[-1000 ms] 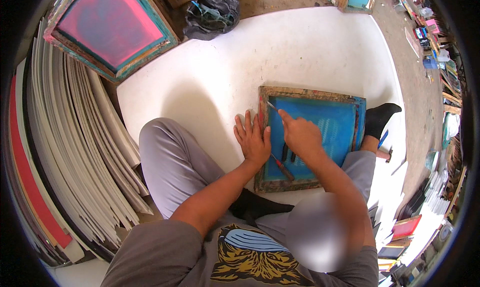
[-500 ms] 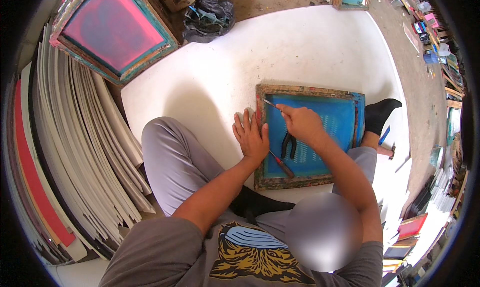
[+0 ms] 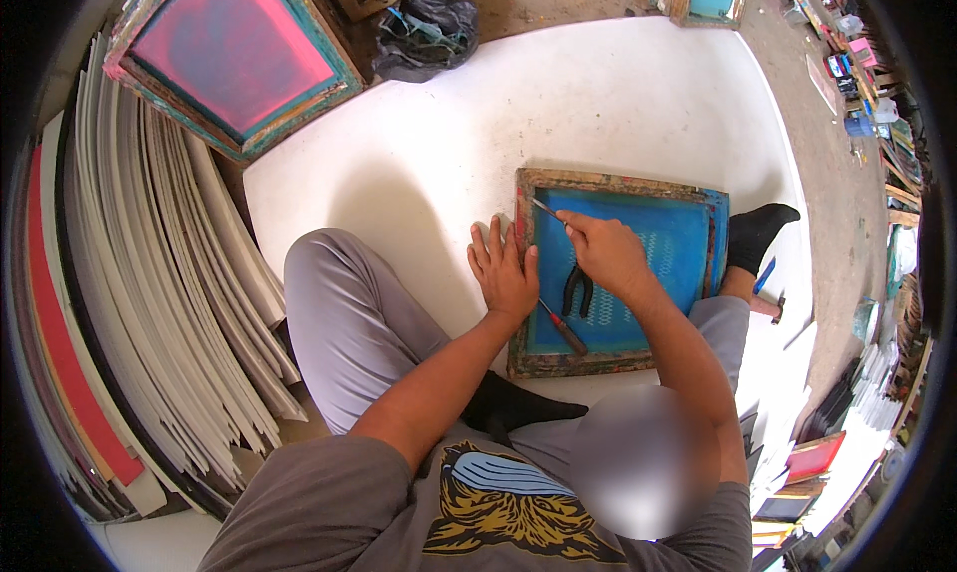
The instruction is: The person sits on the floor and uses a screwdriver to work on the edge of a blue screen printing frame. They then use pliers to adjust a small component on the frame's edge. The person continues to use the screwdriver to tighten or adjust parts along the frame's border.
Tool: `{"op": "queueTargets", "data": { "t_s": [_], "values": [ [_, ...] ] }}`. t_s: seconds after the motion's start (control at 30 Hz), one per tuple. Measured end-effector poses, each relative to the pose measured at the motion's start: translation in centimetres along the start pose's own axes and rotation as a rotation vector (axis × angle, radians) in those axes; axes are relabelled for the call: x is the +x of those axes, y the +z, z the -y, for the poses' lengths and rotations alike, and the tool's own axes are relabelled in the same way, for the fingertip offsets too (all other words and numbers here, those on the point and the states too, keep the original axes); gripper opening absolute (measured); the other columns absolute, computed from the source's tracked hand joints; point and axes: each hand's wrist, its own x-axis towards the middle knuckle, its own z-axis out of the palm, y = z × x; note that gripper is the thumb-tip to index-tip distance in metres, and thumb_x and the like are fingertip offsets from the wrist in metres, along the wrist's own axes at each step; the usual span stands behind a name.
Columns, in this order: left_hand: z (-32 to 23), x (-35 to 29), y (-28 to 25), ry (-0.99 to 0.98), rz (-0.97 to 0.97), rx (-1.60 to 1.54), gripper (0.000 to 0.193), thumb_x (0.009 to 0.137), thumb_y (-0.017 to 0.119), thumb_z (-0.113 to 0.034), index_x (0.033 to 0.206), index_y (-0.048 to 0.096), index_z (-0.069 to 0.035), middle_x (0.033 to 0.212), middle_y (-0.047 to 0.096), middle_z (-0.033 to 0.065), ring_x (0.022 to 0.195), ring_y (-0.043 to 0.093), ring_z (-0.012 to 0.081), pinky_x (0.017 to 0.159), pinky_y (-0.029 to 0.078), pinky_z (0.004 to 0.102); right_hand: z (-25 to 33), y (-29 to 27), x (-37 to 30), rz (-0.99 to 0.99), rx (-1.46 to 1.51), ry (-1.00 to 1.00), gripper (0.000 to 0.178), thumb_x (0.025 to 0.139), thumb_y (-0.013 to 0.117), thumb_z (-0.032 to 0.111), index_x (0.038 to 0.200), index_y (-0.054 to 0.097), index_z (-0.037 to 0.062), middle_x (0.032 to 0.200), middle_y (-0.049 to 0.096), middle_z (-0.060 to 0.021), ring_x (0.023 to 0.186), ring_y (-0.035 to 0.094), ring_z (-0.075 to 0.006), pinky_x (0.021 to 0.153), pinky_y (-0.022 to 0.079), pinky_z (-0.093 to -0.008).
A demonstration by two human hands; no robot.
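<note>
The person sat on a white surface, where a worn wooden frame with blue mesh lay flat, ahead of the torso and beside the right foot, in a black sock. The right hand was clamped on a slim tool, fingers curled round it and the index finger extended along it; the tip stood at the frame's upper left inner corner, though contact could not be confirmed. The left hand was palm down over the left bar, fingers apart and nothing gripped; the thumb lay on the frame side, the other fingers reaching past its outer edge. Inside the frame, black-handled pliers lay below the right hand. A red-and-brown-handled tool lay aslant near the lower left corner, its shaft directed toward the left hand. A hammer was noted beyond the right leg. A black plastic bag rested at the far edge of the surface.
</note>
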Motion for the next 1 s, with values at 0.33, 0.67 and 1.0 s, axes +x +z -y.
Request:
{"op": "queueTargets", "data": {
  "t_s": [0.33,0.67,1.0],
  "values": [
    [0.3,-0.2,0.1,0.004,0.026,-0.041,0.059,0.107,0.052,-0.040,0.151,0.050,0.000,0.165,0.034,0.0226,0.158,0.013,0.0488,0.124,0.010,0.0654,4.0,1.0,-0.7,0.033,-0.308,0.103,0.036,0.104,0.055,0.026,0.136,0.069,0.0171,0.099,0.076,-0.0195,0.087,0.073,-0.0426,0.078,0.060,-0.0535],
    [0.0,0.1,-0.2,0.005,0.045,-0.038,0.060,0.106,0.052,-0.038,0.152,0.047,0.001,0.165,0.034,0.0229,0.158,0.012,0.0500,0.124,0.009,0.0660,-1.7,-0.6,2.4,0.113,0.168,-0.042,0.035,0.104,0.053,0.026,0.133,0.072,0.0173,0.107,0.076,-0.0214,0.094,0.073,-0.0436,0.087,0.058,-0.0551],
    [0.3,0.1,0.0,0.001,0.032,-0.005,0.061,0.106,0.054,-0.038,0.150,0.049,0.003,0.165,0.035,0.0206,0.159,0.012,0.0478,0.125,0.009,0.0650,-2.9,-0.3,2.1,0.324,0.566,0.200,0.040,0.104,0.058,0.024,0.142,0.067,0.0153,0.096,0.077,-0.0191,0.080,0.074,-0.0381,0.073,0.056,-0.0509]
  ]
}}
